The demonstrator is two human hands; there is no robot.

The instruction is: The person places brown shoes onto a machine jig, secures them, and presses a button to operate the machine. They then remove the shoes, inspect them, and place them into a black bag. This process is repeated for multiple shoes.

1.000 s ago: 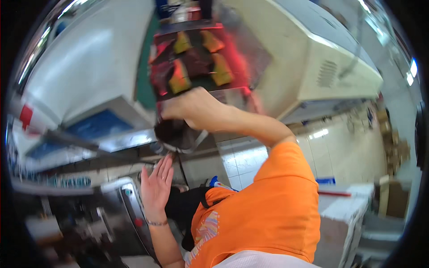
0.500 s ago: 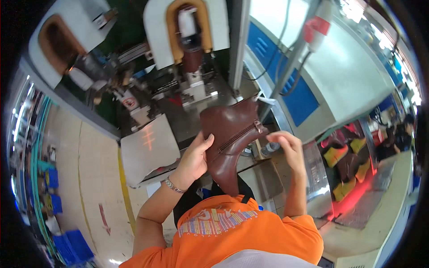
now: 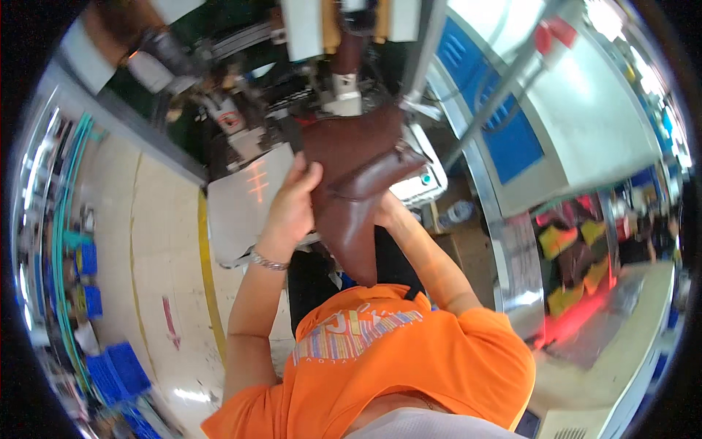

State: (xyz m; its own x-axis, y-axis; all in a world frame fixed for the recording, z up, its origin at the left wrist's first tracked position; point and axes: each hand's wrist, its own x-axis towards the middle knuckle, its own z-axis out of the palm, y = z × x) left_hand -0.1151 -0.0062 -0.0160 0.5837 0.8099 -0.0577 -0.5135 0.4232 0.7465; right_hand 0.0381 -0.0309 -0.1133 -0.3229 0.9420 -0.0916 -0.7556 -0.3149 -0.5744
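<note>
Left hand (image 3: 291,208) is curled firmly on the edge of a dark brown boot (image 3: 352,219), its thumb on the near face and its fingers mostly hidden. Right hand (image 3: 386,209) meets the boot's other side, tucked partly behind it — how far its fingers are closed cannot be told. Between the 2 hands, the boot is held up in front of the body, its pointed end toward the orange shirt (image 3: 409,358). A bracelet (image 3: 269,262) circles the left wrist. Beside the left forearm is a pale flat panel (image 3: 234,212) lit with orange lines. Beyond the boot stands a machine (image 3: 311,29) carrying a brown piece (image 3: 349,55). Rightward are a clear bottle (image 3: 457,213), a white cabinet (image 3: 592,132) and, under red light, yellow pieces (image 3: 559,241). Far left — a blue crate (image 3: 121,369) near the yellow floor line (image 3: 208,274).
</note>
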